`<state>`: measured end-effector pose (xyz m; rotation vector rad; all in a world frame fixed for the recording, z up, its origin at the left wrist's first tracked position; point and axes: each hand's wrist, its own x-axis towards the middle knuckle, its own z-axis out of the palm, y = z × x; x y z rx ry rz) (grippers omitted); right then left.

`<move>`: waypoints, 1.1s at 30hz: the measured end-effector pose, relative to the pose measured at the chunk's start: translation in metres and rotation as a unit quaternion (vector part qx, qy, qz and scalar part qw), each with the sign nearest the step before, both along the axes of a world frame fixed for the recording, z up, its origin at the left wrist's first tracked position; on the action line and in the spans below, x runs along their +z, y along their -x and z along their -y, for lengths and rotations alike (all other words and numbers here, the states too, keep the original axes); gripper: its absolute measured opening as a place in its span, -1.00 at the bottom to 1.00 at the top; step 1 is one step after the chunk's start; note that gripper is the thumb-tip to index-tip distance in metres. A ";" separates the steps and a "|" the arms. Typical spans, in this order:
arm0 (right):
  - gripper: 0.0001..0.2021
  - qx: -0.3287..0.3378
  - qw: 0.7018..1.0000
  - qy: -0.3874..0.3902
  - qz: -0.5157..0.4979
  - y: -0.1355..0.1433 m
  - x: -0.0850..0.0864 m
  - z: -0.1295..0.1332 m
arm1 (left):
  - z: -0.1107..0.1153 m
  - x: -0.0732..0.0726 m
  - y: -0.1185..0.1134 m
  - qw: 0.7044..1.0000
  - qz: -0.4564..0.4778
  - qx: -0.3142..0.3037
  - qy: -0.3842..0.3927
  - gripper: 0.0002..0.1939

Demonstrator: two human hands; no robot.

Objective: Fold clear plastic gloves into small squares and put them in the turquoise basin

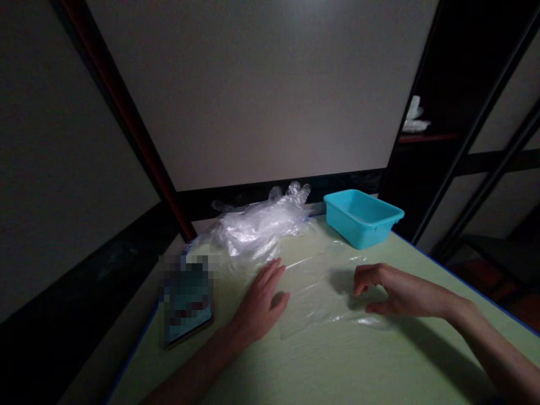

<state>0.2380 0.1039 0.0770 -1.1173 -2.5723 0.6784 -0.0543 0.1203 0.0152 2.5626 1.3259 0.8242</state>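
A clear disposable plastic glove (312, 295) lies spread flat on the green tabletop between my hands. My left hand (264, 301) rests by its left edge, fingers stretched out and thumb apart, holding nothing. Over the glove's right part is my right hand (382, 289), its fingers curled and a gap showing between them and the thumb. Whether its fingertips touch the film is hard to see. Behind my left hand sits a crumpled heap of clear plastic gloves (261, 225).
A turquoise plastic basin (365, 222) stands at the table's back right. At the left edge is a phone-like device (189, 306), partly blurred out. The green table (304, 371) has a blue edge and backs onto a pale sliding panel (270, 101). Dark shelving (434, 136) opens at right.
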 end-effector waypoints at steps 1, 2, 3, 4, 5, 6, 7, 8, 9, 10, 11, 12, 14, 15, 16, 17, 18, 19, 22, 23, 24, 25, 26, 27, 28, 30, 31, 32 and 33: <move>-0.78 -0.005 1.000 -0.006 0.029 -0.004 0.001 0.010 | 0.000 0.000 0.000 1.000 0.018 -0.003 -0.003 -0.57; -0.76 -0.006 0.998 -0.013 0.053 -0.008 0.001 0.020 | 0.000 0.001 0.000 0.999 0.033 -0.007 -0.006 -0.58; -0.75 -0.012 0.997 -0.022 0.079 -0.010 0.001 0.029 | -0.001 0.000 0.000 0.999 0.045 -0.011 -0.007 -0.60; -0.76 -0.019 0.994 -0.034 0.105 -0.012 0.000 0.036 | -0.001 0.000 0.000 0.998 0.056 -0.014 -0.007 -0.61; -0.79 -0.026 0.990 -0.048 0.129 -0.013 -0.002 0.042 | -0.002 0.000 0.000 0.998 0.067 -0.017 -0.006 -0.62; -0.81 -0.031 0.986 -0.064 0.153 -0.014 -0.005 0.045 | -0.002 0.000 0.000 0.997 0.077 -0.021 -0.006 -0.63; -0.83 -0.033 0.981 -0.081 0.172 -0.013 -0.007 0.047 | -0.002 0.000 0.000 0.996 0.086 -0.025 -0.005 -0.63; -0.84 -0.031 0.978 -0.098 0.184 -0.013 -0.009 0.048 | -0.001 0.001 -0.001 0.995 0.095 -0.031 -0.004 -0.63; -0.83 -0.027 0.975 -0.112 0.187 -0.012 -0.010 0.047 | 0.000 0.002 -0.002 0.994 0.102 -0.038 -0.001 -0.64; -0.81 -0.022 0.975 -0.123 0.185 -0.011 -0.010 0.046 | 0.002 0.004 -0.004 0.993 0.104 -0.048 0.004 -0.64; -0.80 -0.018 0.975 -0.130 0.177 -0.010 -0.009 0.043 | 0.004 0.007 -0.006 0.993 0.101 -0.063 0.013 -0.63; -0.79 -0.015 0.977 -0.135 0.166 -0.009 -0.006 0.040 | 0.008 0.010 -0.009 0.992 0.092 -0.082 0.026 -0.63; -0.78 -0.003 0.981 -0.136 0.141 -0.004 0.003 0.031 | 0.016 0.018 -0.019 0.988 0.059 -0.132 0.057 -0.60; -0.78 0.004 0.982 -0.137 0.128 -0.001 0.008 0.025 | 0.020 0.022 -0.024 0.984 0.041 -0.156 0.070 -0.59; -0.80 0.016 0.983 -0.138 0.118 0.002 0.014 0.019 | 0.023 0.025 -0.030 0.981 0.025 -0.175 0.082 -0.57; -0.81 0.020 0.984 -0.141 0.104 0.007 0.018 0.012 | 0.026 0.028 -0.036 0.978 0.010 -0.189 0.089 -0.55; -0.81 0.019 0.985 -0.143 0.090 0.012 0.020 0.004 | 0.029 0.031 -0.041 0.975 -0.004 -0.201 0.094 -0.53; -0.81 0.020 0.986 -0.144 0.079 0.018 0.021 -0.004 | 0.030 0.033 -0.046 0.973 -0.018 -0.210 0.097 -0.52; -0.80 0.006 0.988 -0.147 0.038 0.033 0.011 -0.026 | 0.030 0.033 -0.055 0.970 -0.043 -0.219 0.100 -0.51; -0.79 -0.005 0.989 -0.144 0.026 0.037 0.005 -0.033 | 0.029 0.032 -0.057 0.969 -0.046 -0.219 0.101 -0.51; -0.78 -0.017 0.990 -0.142 0.020 0.040 -0.002 -0.038 | 0.029 0.030 -0.057 0.969 -0.046 -0.218 0.103 -0.51; -0.76 -0.026 0.990 -0.140 0.022 0.041 -0.010 -0.042 | 0.028 0.029 -0.057 0.969 -0.045 -0.218 0.106 -0.51; -0.74 -0.030 0.989 -0.145 0.024 0.042 -0.016 -0.045 | 0.028 0.027 -0.057 0.969 -0.043 -0.219 0.109 -0.52; -0.72 -0.033 0.987 -0.152 0.027 0.042 -0.022 -0.046 | 0.028 0.026 -0.057 0.968 -0.042 -0.220 0.110 -0.53; -0.69 -0.037 0.986 -0.160 0.032 0.040 -0.027 -0.047 | 0.028 0.025 -0.056 0.968 -0.042 -0.220 0.110 -0.53; -0.65 -0.054 0.982 -0.175 0.036 0.036 -0.033 -0.046 | 0.029 0.024 -0.055 0.969 -0.043 -0.221 0.100 -0.54; -0.65 -0.066 0.981 -0.179 0.035 0.033 -0.035 -0.045 | 0.030 0.025 -0.055 0.969 -0.045 -0.226 0.093 -0.54; -0.65 -0.080 0.980 -0.179 0.032 0.030 -0.035 -0.044 | 0.030 0.026 -0.055 0.967 -0.049 -0.235 0.087 -0.52; -0.67 -0.092 0.980 -0.177 0.026 0.027 -0.036 -0.043 | 0.031 0.028 -0.054 0.964 -0.055 -0.248 0.081 -0.51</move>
